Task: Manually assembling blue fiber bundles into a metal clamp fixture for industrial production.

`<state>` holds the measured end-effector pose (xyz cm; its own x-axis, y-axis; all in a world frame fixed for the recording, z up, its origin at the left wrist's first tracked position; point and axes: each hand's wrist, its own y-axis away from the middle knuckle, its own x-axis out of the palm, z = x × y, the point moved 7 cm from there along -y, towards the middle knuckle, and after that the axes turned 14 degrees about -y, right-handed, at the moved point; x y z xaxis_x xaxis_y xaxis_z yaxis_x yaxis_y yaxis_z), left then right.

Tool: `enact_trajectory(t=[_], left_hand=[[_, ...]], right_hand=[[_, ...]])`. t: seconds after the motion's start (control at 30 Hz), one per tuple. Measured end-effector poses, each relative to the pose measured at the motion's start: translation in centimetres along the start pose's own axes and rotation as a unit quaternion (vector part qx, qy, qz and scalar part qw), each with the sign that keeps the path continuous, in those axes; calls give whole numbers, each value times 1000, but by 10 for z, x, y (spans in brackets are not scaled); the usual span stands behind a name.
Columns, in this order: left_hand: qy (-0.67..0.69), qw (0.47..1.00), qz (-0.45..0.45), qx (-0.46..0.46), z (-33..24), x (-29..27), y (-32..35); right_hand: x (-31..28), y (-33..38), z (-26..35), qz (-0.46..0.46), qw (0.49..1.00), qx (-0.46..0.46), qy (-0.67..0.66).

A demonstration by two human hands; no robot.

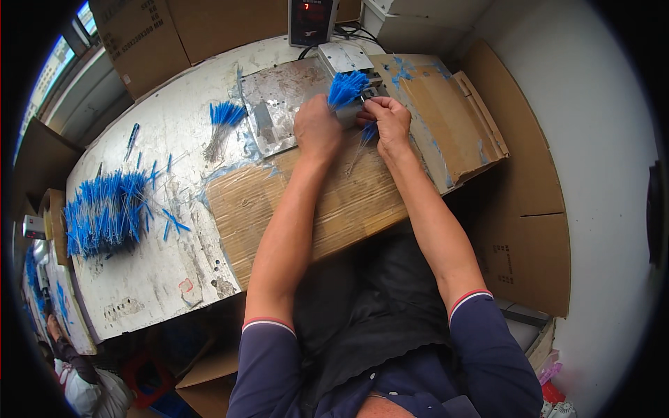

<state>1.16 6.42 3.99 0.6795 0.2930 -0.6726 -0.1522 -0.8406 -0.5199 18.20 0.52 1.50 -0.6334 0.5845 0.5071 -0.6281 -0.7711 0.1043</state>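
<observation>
- Closing the left hand (317, 131), slightly blurred, around a thick bunch of blue-tipped wires (348, 89), blue ends pointing up and away, just in front of the metal machine (345, 57).
- Pressing together the thumb and forefinger of the right hand (391, 124) in a pinch, close to the near right corner of the machine; cannot tell the thing between the fingertips.
- Showing below the fingers, on the near side of the machine, a few loose strands (368, 132), also blue at one end and thin and pale toward the other; cannot tell whether held or resting.
- Find a smaller bundle (226, 113) to the left of the machine, just past the stained metal plate (286, 83), blue ends turned away from the person.
- Find a large heap (108, 212) of similar blue-tipped wires farther left of the machine and nearer the person, on the worn white desk (160, 285).
- Note a dark pen (132, 143) between that heap and the far edge, well left of the machine.
- Note a taped cardboard sheet (359, 202) on the near side of the machine, under the forearms, and a cardboard piece (435, 115) to the right of the machine.
- See a dark display box (311, 24) lit in red, behind and slightly left of the machine.
</observation>
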Motion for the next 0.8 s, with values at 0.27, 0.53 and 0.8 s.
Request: enact_trajectory(t=[0.27, 0.53, 0.8], left_hand=[[-24, 999, -4, 21, 1, 1, 0], [-32, 999, -8, 22, -2, 0, 3], [-44, 999, 8, 13, -4, -1, 3]], right_hand=[[-3, 56, 57, -46, 851, -363, 378], [3, 80, 36, 28, 756, -169, 632], [-9, 67, 39, 23, 767, -196, 611]])
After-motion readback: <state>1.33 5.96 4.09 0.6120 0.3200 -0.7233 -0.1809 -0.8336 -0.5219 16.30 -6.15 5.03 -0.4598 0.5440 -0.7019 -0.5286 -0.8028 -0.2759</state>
